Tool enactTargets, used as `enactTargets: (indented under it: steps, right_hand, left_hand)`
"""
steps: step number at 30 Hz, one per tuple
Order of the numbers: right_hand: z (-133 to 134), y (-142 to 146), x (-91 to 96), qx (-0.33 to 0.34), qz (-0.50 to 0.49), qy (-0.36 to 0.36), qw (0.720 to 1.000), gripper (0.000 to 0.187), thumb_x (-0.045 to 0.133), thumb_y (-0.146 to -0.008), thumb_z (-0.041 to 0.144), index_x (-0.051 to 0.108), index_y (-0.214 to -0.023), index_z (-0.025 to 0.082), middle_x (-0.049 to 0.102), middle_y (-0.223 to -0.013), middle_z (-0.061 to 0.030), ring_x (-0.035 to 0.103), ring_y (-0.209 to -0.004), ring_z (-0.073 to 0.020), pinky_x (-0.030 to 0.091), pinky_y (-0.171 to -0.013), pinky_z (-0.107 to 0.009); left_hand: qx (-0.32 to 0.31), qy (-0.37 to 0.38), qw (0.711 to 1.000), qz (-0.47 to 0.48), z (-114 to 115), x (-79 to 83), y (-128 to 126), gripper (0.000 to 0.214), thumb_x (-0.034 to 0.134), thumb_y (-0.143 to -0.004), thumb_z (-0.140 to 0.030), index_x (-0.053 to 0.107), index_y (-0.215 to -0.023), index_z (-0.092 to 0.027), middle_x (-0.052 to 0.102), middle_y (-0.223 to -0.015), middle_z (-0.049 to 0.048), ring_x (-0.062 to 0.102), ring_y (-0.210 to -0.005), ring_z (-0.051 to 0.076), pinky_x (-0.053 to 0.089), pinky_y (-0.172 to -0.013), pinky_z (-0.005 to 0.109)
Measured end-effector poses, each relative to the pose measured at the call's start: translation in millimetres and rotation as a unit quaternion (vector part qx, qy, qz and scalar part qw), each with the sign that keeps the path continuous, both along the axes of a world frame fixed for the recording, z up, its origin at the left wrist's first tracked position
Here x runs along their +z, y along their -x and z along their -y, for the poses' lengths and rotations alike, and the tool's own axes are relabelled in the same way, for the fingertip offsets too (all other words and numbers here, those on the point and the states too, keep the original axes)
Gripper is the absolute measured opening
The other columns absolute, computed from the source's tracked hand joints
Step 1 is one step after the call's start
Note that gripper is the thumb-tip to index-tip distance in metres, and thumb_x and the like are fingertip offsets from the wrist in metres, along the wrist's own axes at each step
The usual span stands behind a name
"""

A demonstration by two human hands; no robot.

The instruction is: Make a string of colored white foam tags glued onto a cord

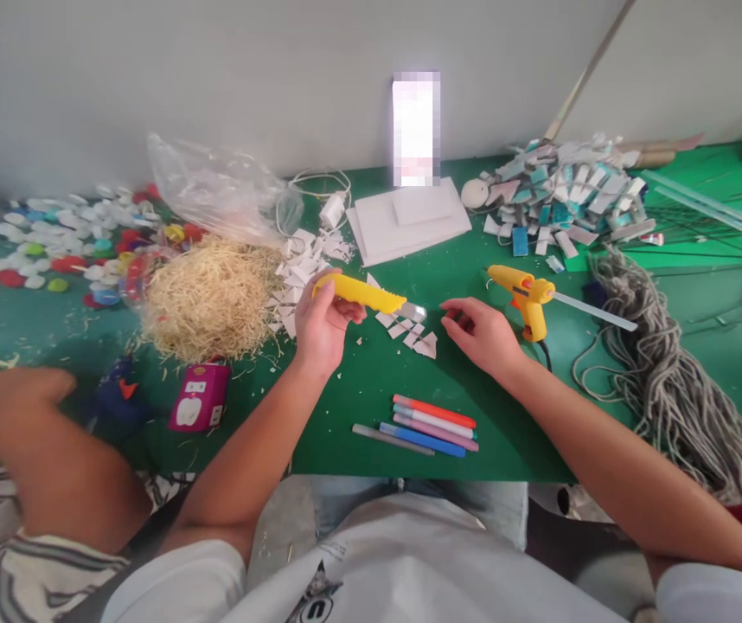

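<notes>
My left hand (323,324) is closed round the rear of a yellow utility knife (371,295), which it holds above the green table with its metal end to the right. Across from that end is my right hand (478,333), empty, with fingers loosely bent and a gap between thumb and forefinger. Small white cut pieces (410,333) lie on the table below and between the hands. Just right of my right hand rests a yellow hot glue gun (523,294) with a glue stick in its back. Several felt-tip pens (436,424) lie near the front edge.
Wood shavings (215,294), bottle caps (66,234) and a purple box (199,396) occupy the left. White sheets (410,225) lie behind. Cut scraps (566,195) and grey yarn (675,372) sit at right. Another person's arm (53,450) is at far left.
</notes>
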State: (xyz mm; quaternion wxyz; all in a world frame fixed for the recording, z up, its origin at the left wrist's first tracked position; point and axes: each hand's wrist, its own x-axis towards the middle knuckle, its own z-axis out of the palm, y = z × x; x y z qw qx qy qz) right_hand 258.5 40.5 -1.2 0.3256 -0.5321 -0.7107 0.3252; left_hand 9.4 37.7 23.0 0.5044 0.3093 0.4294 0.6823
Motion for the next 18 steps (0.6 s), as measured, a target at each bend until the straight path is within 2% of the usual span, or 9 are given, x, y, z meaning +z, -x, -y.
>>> enactTargets:
  steps: [6, 10, 14, 18]
  right_hand:
    - [-4.3, -4.3, -9.6, -0.003, -0.037, -0.013, 0.999, 0.021, 0.063, -0.092, 0.031, 0.076, -0.102, 0.019, 0.071, -0.072, -0.0019, 0.06, -0.054, -0.0136, 0.05, -0.049, -0.027]
    - [-6.6, -5.5, -8.2, 0.001, -0.047, -0.069, 0.996, 0.019, 0.06, -0.097, 0.03, 0.075, -0.101, 0.019, 0.072, -0.073, -0.002, 0.061, -0.054, -0.0129, 0.05, -0.048, -0.025]
    - [-2.1, -6.3, -1.8, 0.028, -0.05, -0.16, 0.985, 0.02, 0.062, -0.098, 0.034, 0.075, -0.104, 0.02, 0.078, -0.094, -0.0083, 0.071, -0.074, -0.018, 0.061, -0.067, -0.033]
    - [4.3, -0.9, 6.0, 0.056, 0.008, -0.299, 0.953, 0.03, 0.069, -0.096, 0.042, 0.072, -0.116, 0.019, 0.079, -0.108, -0.0129, 0.075, -0.099, -0.0256, 0.061, -0.082, -0.04]
  left_hand:
    - [0.005, 0.032, 0.999, 0.001, 7.5, -16.2, -8.6, 0.045, 0.094, -0.065, -0.05, 0.072, -0.088, -0.018, 0.069, -0.071, -0.0026, 0.065, -0.054, 0.008, 0.053, -0.046, 0.016]
    - [0.023, 0.036, 0.999, -0.003, 12.5, -20.6, -13.3, 0.046, 0.095, -0.065, -0.05, 0.073, -0.09, -0.018, 0.069, -0.074, -0.0027, 0.064, -0.055, 0.007, 0.054, -0.046, 0.014]
    - [0.058, 0.016, 0.998, -0.013, 14.2, -23.9, -16.4, 0.047, 0.097, -0.065, -0.048, 0.069, -0.09, -0.019, 0.067, -0.072, -0.0044, 0.065, -0.056, 0.008, 0.056, -0.05, 0.015]
    - [0.087, -0.012, 0.995, -0.043, 17.9, -26.5, -18.6, 0.049, 0.098, -0.067, -0.046, 0.066, -0.093, -0.02, 0.069, -0.076, -0.0045, 0.066, -0.054, 0.008, 0.06, -0.052, 0.018]
